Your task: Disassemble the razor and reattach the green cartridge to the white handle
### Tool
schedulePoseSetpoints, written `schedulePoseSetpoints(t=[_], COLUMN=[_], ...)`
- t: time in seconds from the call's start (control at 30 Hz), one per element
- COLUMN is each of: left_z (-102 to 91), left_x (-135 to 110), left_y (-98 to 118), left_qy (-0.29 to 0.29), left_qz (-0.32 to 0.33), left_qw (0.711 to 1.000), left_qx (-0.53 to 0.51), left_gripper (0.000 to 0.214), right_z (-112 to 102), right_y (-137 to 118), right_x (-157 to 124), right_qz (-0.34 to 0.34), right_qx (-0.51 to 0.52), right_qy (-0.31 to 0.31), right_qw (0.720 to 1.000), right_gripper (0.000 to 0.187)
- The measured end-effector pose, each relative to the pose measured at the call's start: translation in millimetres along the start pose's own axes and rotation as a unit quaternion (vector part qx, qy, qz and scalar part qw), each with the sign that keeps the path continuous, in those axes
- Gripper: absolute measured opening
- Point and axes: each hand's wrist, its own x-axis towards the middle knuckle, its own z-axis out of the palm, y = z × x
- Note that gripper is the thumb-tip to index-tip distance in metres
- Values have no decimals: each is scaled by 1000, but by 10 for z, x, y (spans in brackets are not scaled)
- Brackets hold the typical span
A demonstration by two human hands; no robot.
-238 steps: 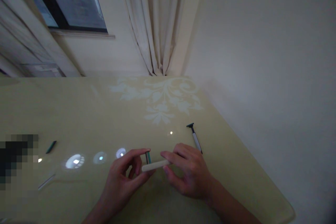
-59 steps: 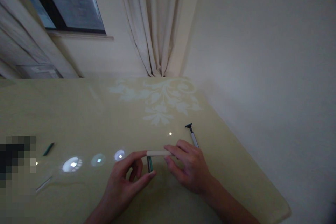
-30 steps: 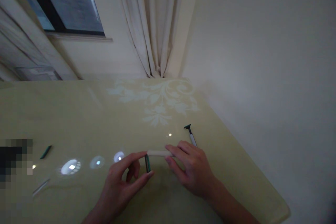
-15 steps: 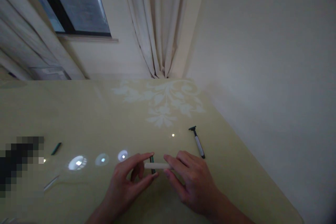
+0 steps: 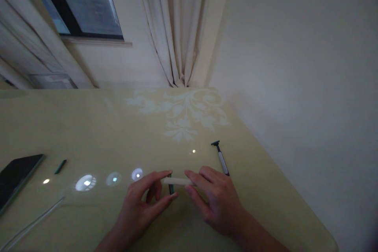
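So, the left hand (image 5: 140, 201) has thumb and index finger parted just enough to pinch a small dark-green razor head (image 5: 171, 189) by its ends, over the near middle of the table (image 5: 112, 130). The right hand (image 5: 217, 197) pinches a white stick (image 5: 178, 181), thumb and fingers nearly together; its left end crosses the razor head, can't tell if they touch. Whole razor (image 5: 222, 160) lies just beyond the right hand.
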Motion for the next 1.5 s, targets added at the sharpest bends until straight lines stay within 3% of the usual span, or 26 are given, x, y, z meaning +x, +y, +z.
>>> schedulePoseSetpoints(t=[0.5, 0.67, 1.13, 1.27, 1.5], left_z=[-10, -9, -14, -8, -9], left_x=[0, 7, 27, 25, 13], left_y=[-8, 36, 36, 34, 23], left_qy=[-4, -6, 4, -2, -3], left_qz=[-7, -25, -9, -25, -28], left_qw=[1000, 1000, 1000, 1000, 1000], left_qx=[-7, -14, 0, -9, -3], left_gripper=[36, 35, 36, 33, 34], right_z=[6, -8, 5, 2, 12], right_y=[-13, -4, 11, -1, 7], right_x=[-6, 1, 4, -4, -7], right_qz=[6, -6, 23, -2, 6], right_qx=[-20, -10, -7, 4, 4], right_qy=[21, -6, 5, -21, -10], right_qw=[1000, 1000, 1000, 1000, 1000], right_gripper=[33, 33, 34, 34, 34])
